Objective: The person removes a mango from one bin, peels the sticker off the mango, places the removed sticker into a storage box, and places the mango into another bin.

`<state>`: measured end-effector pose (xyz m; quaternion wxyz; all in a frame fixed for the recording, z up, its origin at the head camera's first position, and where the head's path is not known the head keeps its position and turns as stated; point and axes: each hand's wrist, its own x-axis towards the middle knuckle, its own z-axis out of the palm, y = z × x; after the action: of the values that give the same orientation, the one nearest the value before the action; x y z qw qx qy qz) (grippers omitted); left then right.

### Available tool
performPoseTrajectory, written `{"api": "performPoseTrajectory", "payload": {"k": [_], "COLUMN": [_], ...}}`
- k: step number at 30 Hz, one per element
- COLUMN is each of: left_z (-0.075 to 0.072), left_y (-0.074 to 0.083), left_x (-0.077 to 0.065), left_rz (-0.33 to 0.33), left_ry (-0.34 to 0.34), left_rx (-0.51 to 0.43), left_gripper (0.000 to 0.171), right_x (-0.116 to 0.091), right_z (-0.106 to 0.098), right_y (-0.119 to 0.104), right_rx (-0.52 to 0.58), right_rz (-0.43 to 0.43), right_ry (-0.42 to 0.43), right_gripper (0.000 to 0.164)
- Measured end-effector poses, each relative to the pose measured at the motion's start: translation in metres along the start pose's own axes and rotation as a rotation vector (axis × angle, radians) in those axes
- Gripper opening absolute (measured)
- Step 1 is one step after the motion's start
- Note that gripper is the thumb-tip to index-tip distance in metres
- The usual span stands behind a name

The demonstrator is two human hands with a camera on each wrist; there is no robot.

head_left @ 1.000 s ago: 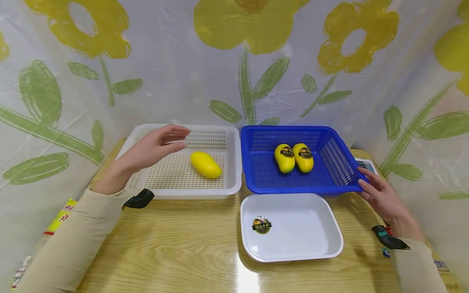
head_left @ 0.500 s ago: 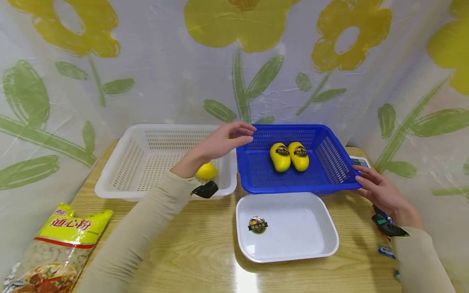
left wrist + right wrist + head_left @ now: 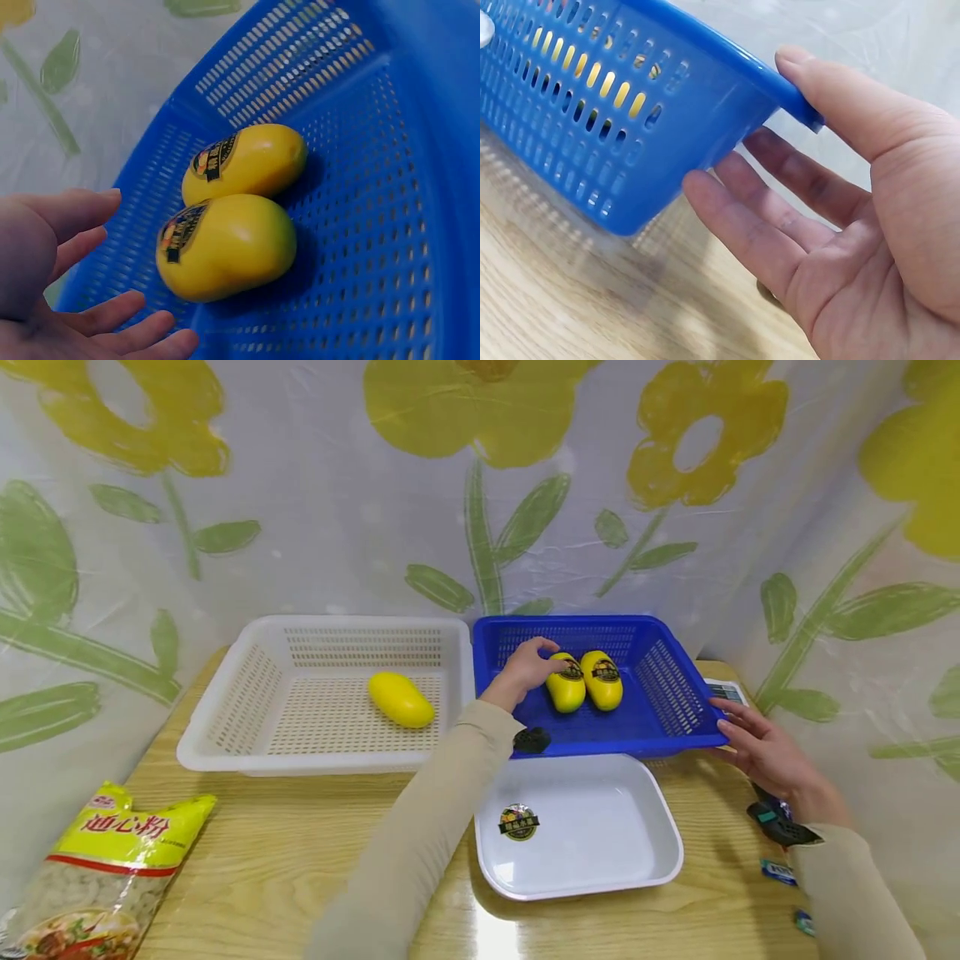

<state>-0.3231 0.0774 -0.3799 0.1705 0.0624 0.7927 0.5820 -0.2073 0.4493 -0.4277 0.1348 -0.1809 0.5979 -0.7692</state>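
Note:
Two yellow mangoes with dark labels lie side by side in the blue basket (image 3: 600, 749). My left hand (image 3: 528, 667) reaches in at the left mango (image 3: 567, 695); the right mango (image 3: 604, 692) lies against it. In the left wrist view, the fingers (image 3: 120, 311) are spread and a gap shows between them and the nearer mango (image 3: 229, 247). My right hand (image 3: 772, 758) holds the basket's right front corner. Its thumb lies over the rim while the other fingers (image 3: 739, 225) reach under it at the outer wall.
Left of the blue basket stands a white basket (image 3: 315, 762) with a single mango (image 3: 401, 700) in it. A white tray (image 3: 585, 843) with a round sticker sits in front. A macaroni bag (image 3: 112, 868) lies at the left, small packets (image 3: 778, 872) at the right.
My left hand has swung right, from over the white basket to the left mango in the blue one. The right hand keeps its place at the blue basket's corner.

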Motion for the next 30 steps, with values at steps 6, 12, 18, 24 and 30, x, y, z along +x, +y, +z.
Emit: {"api": "performPoseTrajectory", "payload": {"k": [6, 12, 18, 24, 30], "left_z": [0.010, 0.012, 0.018, 0.025, 0.027], "left_y": [-0.009, -0.013, -0.014, -0.014, -0.014], "left_x": [0.011, 0.014, 0.019, 0.021, 0.026], "left_rz": [-0.075, -0.086, -0.107, -0.100, -0.124], "left_ry": [0.021, -0.015, -0.008, -0.012, -0.022], "left_rx": [-0.084, -0.130, -0.129, -0.046, 0.036], "left_gripper": [0.044, 0.044, 0.042, 0.045, 0.050], "right_x": [0.003, 0.001, 0.001, 0.001, 0.001], "right_z": [0.000, -0.001, 0.000, 0.002, 0.003], "right_y": [0.002, 0.003, 0.002, 0.001, 0.001], "right_rx": [0.022, 0.049, 0.050, 0.027, 0.008], "right_rz": [-0.010, -0.014, -0.010, 0.009, 0.016], "right_ry": [-0.021, -0.031, -0.033, -0.007, 0.021], "right_gripper": [0.047, 0.048, 0.049, 0.047, 0.046]}}
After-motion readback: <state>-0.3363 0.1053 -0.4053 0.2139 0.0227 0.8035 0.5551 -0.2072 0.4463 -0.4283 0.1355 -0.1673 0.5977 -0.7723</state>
